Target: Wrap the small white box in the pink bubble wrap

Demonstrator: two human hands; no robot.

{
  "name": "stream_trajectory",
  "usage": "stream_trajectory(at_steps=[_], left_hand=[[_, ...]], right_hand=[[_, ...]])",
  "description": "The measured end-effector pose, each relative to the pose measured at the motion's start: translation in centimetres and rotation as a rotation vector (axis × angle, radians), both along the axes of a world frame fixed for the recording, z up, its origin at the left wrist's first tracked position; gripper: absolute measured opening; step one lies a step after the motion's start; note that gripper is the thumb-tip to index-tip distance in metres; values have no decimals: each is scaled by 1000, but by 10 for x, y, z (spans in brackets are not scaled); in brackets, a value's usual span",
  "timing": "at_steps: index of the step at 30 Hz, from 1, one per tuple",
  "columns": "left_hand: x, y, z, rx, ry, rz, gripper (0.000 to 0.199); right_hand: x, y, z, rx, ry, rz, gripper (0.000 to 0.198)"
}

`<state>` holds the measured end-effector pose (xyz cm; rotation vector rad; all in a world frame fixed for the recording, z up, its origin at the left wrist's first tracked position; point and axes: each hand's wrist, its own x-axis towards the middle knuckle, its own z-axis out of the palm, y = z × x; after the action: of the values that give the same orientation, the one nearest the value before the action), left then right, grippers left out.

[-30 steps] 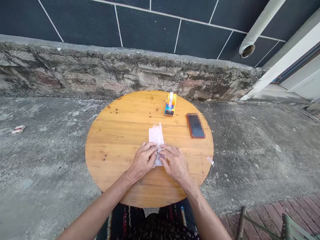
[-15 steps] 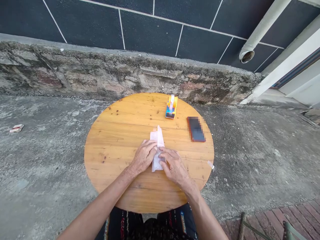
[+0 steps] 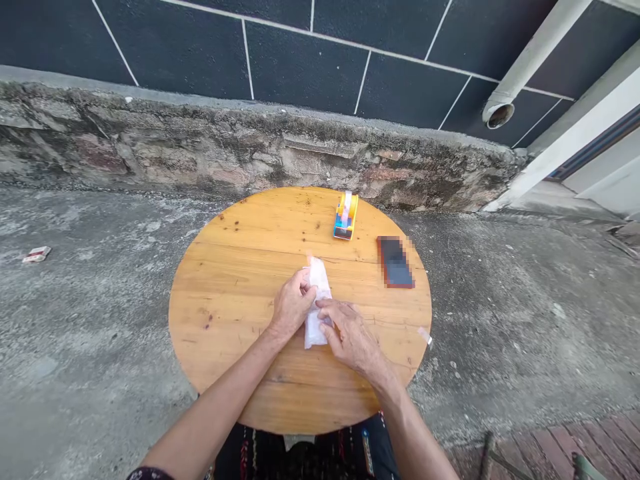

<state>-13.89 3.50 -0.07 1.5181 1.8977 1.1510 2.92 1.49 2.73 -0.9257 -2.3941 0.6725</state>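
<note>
A narrow bundle of crinkled, whitish see-through wrapping [image 3: 319, 275] lies on the table in front of me, long side pointing away. What is inside it, if anything, cannot be made out. My left hand [image 3: 293, 303] pinches the bundle's left edge between thumb and fingers. On the right, my right hand [image 3: 349, 331] holds the lower part down, with bent fingers over the top and the thumb at the right edge. A small piece of clear tape [image 3: 309, 256] shows at the far left corner of the wrapping.
The round wooden table [image 3: 225, 267] bears a yellow and blue tape dispenser [image 3: 345, 215] at the back and a dark phone [image 3: 395, 262] with a red edge at the right. A tape strip [image 3: 425, 335] hangs at the right rim. A stone wall base [image 3: 200, 147] stands behind.
My left hand has gone from lying with its fingers over the wrapping to pinching its left edge. The upper flap now lies folded narrower. My right hand stays nearly in place.
</note>
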Motion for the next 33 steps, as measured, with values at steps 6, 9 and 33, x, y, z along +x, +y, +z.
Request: stream_trajectory(at_steps=[6,9,33], left_hand=[[0,6,-3,-42,95,14,49],[-3,8,-5,22,208,1,57],[-32,29,-9,397,441,-620,25]], right_hand=[[-1,1,3,-16,-16,-1,20],[-1,1,6,-33,-21,-1,19],[-1,0,4,-40,-3,-10,18]])
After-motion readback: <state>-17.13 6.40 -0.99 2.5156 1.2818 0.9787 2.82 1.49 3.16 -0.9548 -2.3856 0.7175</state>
